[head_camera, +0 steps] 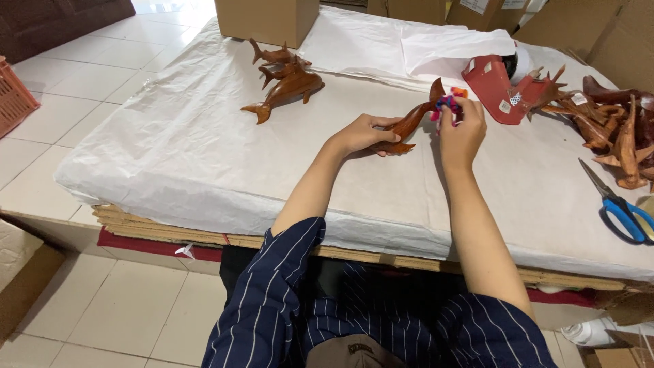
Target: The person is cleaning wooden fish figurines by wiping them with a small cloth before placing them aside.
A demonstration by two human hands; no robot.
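Left hand (361, 133) fingers clamped on wooden dolphin carving (409, 123), mid tabletop (204, 157); right hand (462, 126) fingers pinched on colourful tag (448, 103) at its tail. Blue scissors (616, 203) near right edge.

— Where is the camera sitting?

— On the person's head, looking down and forward over their own striped sleeves (272, 300) onto the paper-covered table (204, 157).

— How close?

— Near. The forearms fill the middle; the left hand (361, 133) and right hand (462, 133) sit just above the centre, at arm's reach.

— And how far does it take in?

— The tiled floor (75, 82) on the left, cardboard boxes (269, 19) along the far edge, blue-handled scissors (623, 208) near the right border. The table runs slightly askew, so the head is tilted.

— Any second view?

— No, just this one, so nothing overlaps.
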